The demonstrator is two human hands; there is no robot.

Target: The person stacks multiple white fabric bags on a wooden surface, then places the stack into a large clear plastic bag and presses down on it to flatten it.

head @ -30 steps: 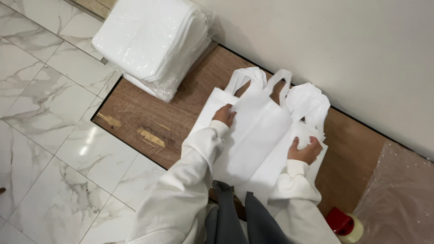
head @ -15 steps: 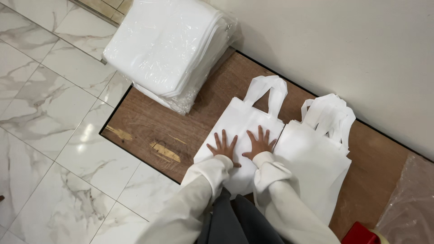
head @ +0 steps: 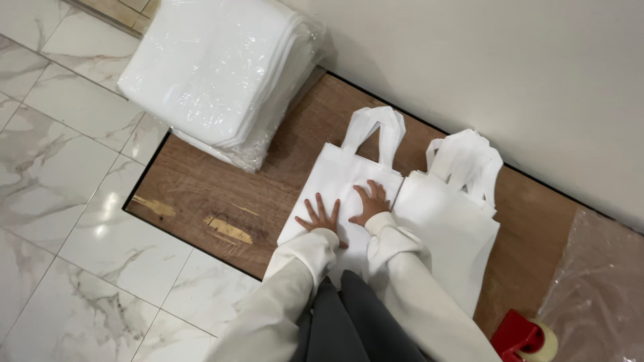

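A single white tote bag point(head: 349, 171) lies flat on the brown wooden floor panel point(head: 261, 188), handles pointing toward the wall. My left hand point(head: 320, 216) presses flat on its lower part with fingers spread. My right hand point(head: 371, 202) lies flat beside it on the same bag, fingers apart. Just to the right rests a stack of the same white tote bags point(head: 453, 208), touching the single bag's edge. Both arms wear cream sleeves.
A big plastic-wrapped bundle of white bags point(head: 215, 70) sits at the upper left, half on the marble tiles point(head: 60, 188). A white wall point(head: 523, 74) runs behind. A red tape dispenser point(head: 524, 338) and clear plastic sheeting point(head: 600, 288) lie at lower right.
One bag now lies on its own left of the stack. Both hands came together from the stack's sides and now press flat on that bag. The view has shifted slightly.
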